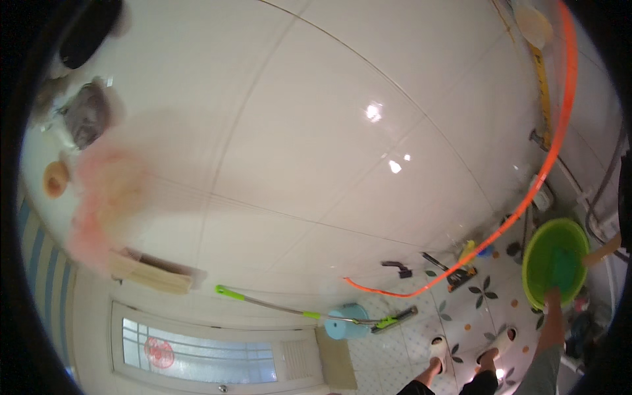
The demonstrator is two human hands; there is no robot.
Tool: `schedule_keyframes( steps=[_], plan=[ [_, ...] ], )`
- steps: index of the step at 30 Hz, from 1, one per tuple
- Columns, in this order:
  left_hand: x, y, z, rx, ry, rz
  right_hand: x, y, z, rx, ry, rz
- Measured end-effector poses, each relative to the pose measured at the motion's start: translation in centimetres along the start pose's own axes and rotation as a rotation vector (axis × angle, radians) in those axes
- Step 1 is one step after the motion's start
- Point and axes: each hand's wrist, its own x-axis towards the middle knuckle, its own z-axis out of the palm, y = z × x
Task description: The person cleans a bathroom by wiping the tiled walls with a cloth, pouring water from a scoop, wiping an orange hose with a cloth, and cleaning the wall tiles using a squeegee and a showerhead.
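Note:
A bare arm with a grey sleeve reaches up from the lower right, and its hand, which I take for my right hand (553, 297), is inside a lime-green basin (528, 266). This hand touches a teal, blurred thing like a cloth (564, 266) in the basin; its fingers are hard to see. A tan shape, perhaps my left hand or forearm (601, 252), meets the basin's right rim from the right edge. Its fingers do not show, and whose it is stays unclear.
An orange strip (513, 217) curves across the right side. A green-handled mop (276, 307) leans by a light blue bucket (345, 321). A squeegee-like tool (461, 280) lies on the patterned floor. Feet in pale slippers (439, 348) stand left of the arm. Pipes (572, 177) run at right.

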Motion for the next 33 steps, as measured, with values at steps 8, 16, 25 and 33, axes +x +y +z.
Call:
schedule_keyframes(
  steps=[8,16,25,33],
  plan=[
    [-0.8,2.8,-1.9,0.065,0.039,0.059,-18.0,-6.4,-9.9,2.163,-0.061,0.230],
    [6.3,5.7,-9.0,0.157,-0.067,0.277,-38.5,-7.5,-16.3,2.317,-0.127,0.160],
    [14.0,4.8,-12.8,0.203,-0.195,0.501,-58.1,-12.2,-22.3,2.567,0.001,0.393],
    [22.2,-3.9,-15.3,0.728,-0.039,0.826,-62.7,-13.3,-31.8,2.226,0.293,0.167]
  ],
)
